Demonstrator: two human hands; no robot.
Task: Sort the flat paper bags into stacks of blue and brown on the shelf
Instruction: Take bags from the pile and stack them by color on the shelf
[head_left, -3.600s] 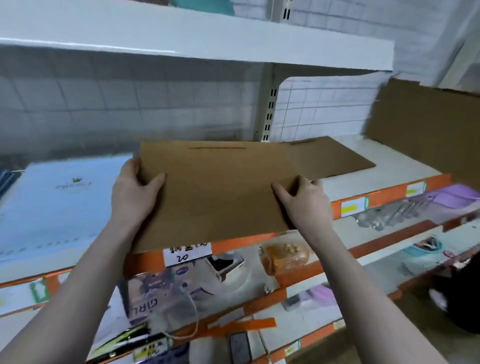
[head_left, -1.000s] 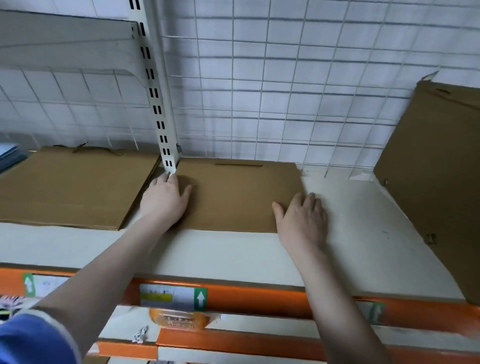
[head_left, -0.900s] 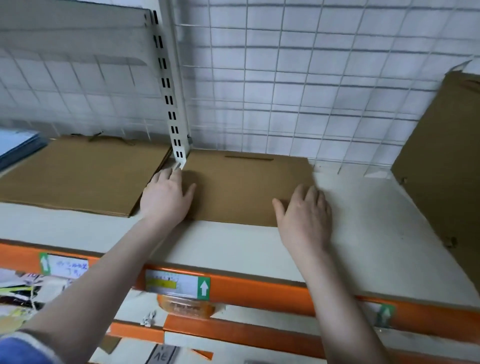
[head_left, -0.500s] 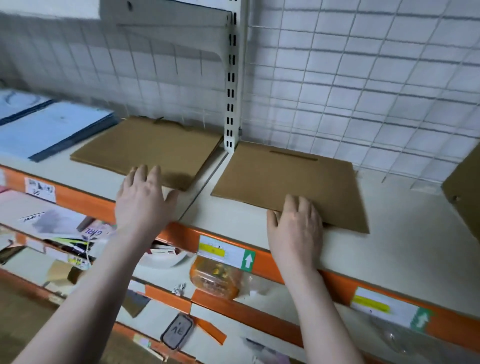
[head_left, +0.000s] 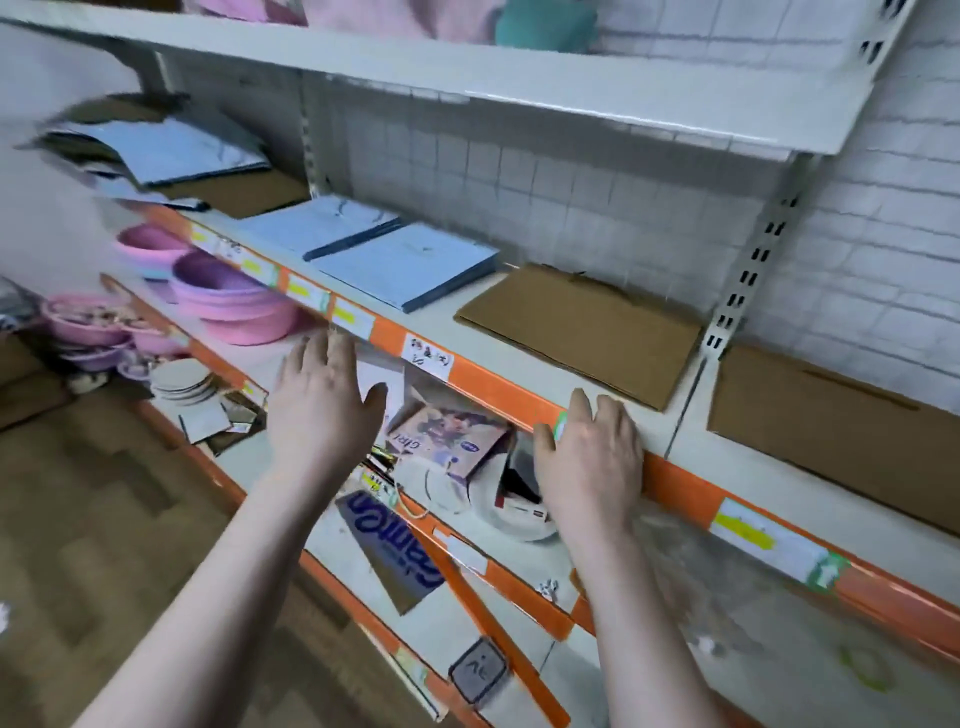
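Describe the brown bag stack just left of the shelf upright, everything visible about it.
The brown bag stack is a low pile of flat bags that look like plain kraft paper, lying on the white shelf board just left of the slotted upright. Its edges are slightly fanned at the near left corner, and thin dark handles show at its far edge. It sits apart from the blue stack to its left and from the other brown bag beyond the upright. Neither hand touches it.
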